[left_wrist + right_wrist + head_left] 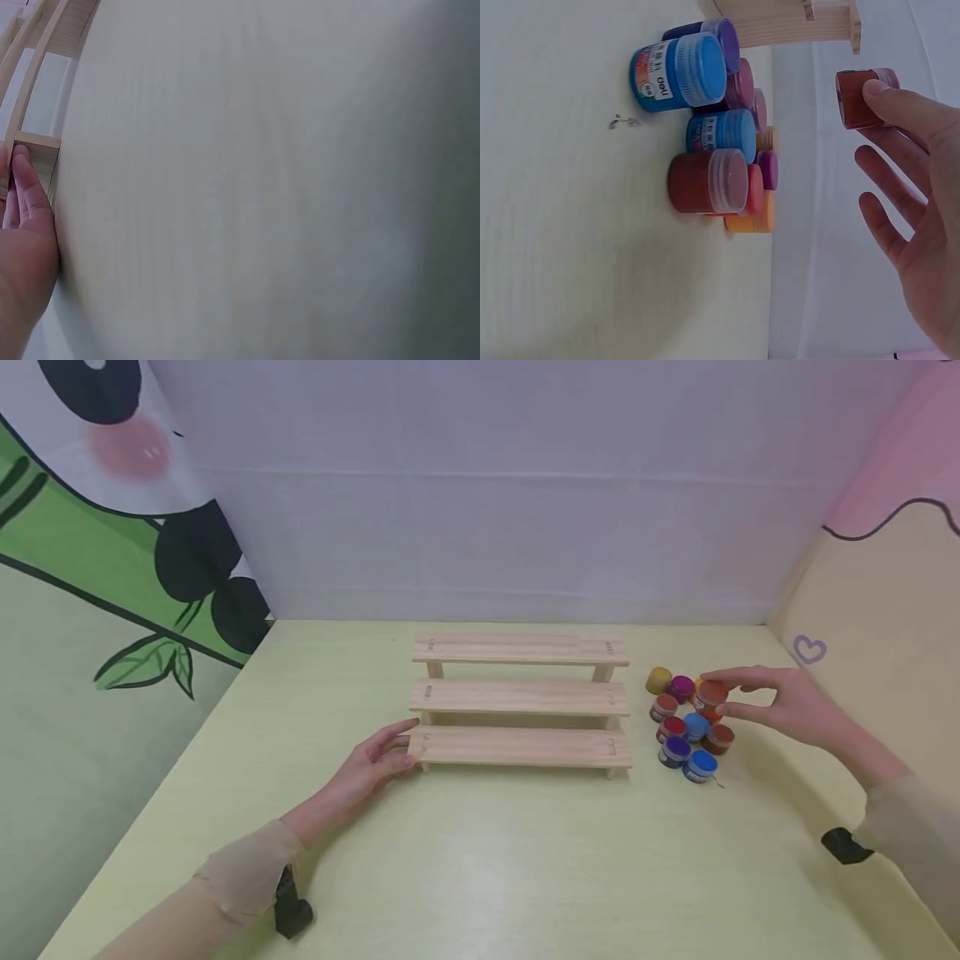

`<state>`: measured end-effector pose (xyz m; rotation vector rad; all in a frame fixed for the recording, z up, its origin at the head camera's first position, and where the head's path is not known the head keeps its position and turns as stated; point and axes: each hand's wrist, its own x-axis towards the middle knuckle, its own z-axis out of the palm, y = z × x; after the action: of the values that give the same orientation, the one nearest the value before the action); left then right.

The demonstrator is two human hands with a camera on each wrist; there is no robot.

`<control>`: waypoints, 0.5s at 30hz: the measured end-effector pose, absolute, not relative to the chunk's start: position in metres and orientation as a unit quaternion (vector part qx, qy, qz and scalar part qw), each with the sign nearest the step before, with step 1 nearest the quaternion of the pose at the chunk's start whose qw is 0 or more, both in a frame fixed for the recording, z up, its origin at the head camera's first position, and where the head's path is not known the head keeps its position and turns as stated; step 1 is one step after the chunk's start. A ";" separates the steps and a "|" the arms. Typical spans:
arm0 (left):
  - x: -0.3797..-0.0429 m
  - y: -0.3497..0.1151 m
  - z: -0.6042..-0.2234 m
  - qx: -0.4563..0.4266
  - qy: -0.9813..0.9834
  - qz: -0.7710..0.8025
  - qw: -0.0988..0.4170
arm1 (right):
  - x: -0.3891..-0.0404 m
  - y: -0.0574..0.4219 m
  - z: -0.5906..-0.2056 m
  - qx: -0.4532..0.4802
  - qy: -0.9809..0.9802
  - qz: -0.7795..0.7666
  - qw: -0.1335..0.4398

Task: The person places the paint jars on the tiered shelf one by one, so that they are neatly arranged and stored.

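Well, from the head view, the right hand pinches a brown jar above clustered paint jars, toward the table's right edge; the left hand grips the wooden rack's left end. Left wrist: fingers meet the shelf beside its leg. Right wrist: the jar looks light, rigid, perhaps slippery, best pinched around its sides; below, tightly packed neighbours leave little finger room.

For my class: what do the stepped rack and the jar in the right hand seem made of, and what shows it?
The stepped rack looks like pale, matte wood, probably unvarnished: grain streaks show. The jar in the right hand looks like smooth, clear plastic, possibly glass: brown seems to show through its wall, and its lid looks ribbed.
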<state>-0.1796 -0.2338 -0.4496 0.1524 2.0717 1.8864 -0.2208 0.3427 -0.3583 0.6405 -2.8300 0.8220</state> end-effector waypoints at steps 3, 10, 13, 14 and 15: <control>-0.180 -0.234 -0.451 0.054 0.727 0.663 0.169 | -0.228 0.337 -0.352 0.202 -0.938 0.275 0.058; -0.182 -0.233 -0.453 0.057 0.725 0.666 0.168 | -0.249 0.325 -0.339 0.205 -0.934 0.286 0.067; -0.183 -0.232 -0.453 0.055 0.724 0.667 0.170 | -0.257 0.321 -0.334 0.194 -0.935 0.289 0.067; -0.183 -0.232 -0.454 0.054 0.723 0.667 0.170 | -0.260 0.320 -0.332 0.190 -0.935 0.292 0.065; -0.183 -0.232 -0.454 0.054 0.723 0.667 0.171 | -0.263 0.318 -0.331 0.185 -0.936 0.294 0.063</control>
<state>-0.1832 -0.2318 -0.4540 0.1538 2.0535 1.8948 -0.2629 0.3184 -0.3305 0.5580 -2.8274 0.8896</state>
